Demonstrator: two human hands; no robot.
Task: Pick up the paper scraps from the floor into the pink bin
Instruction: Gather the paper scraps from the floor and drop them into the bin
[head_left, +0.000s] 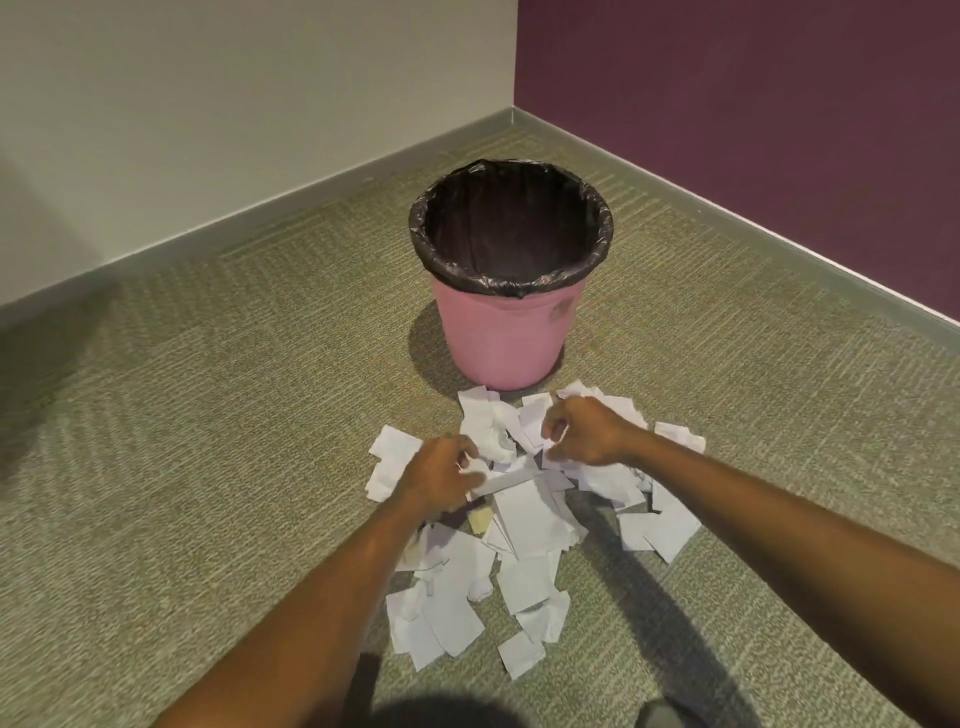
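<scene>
A pile of white paper scraps (524, 535) lies spread on the carpet in front of me. Just beyond it stands the pink bin (506, 338), upright, lined with a black bag whose inside looks dark. My left hand (441, 475) rests on the left middle of the pile, fingers curled around a few scraps. My right hand (584, 431) is on the far right part of the pile, fingers pinched on scraps there. Both forearms cross over the near part of the pile and hide some scraps.
Green-beige carpet (208, 467) surrounds the pile. A white wall (234, 104) runs behind on the left and a purple wall (753, 104) on the right, meeting in a corner behind the bin. Grey skirting lines both walls.
</scene>
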